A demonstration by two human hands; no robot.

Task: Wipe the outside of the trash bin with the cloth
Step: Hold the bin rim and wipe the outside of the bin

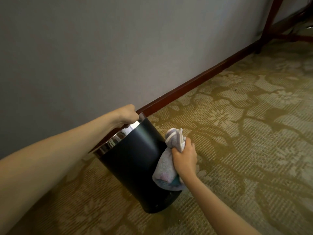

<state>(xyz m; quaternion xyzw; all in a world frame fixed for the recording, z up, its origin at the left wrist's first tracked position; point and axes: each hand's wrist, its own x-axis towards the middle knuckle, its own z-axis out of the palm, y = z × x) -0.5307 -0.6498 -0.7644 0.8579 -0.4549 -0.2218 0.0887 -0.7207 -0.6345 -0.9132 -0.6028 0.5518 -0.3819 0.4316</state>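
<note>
Both hands are working: our left hand [127, 114] is gripping the chrome rim of the black trash bin [133, 160], tilting it on the carpet [237, 133]; our right hand [184, 158] is bunching the soft cloth [165, 168] against its side. Bin's looking light, stiff, slick. Wall [101, 48] is crowding the far side; open room is lying rightward.

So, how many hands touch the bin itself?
1. The left hand grips the rim of the bin. The right hand holds only the cloth, which lies against the bin's side.
</note>
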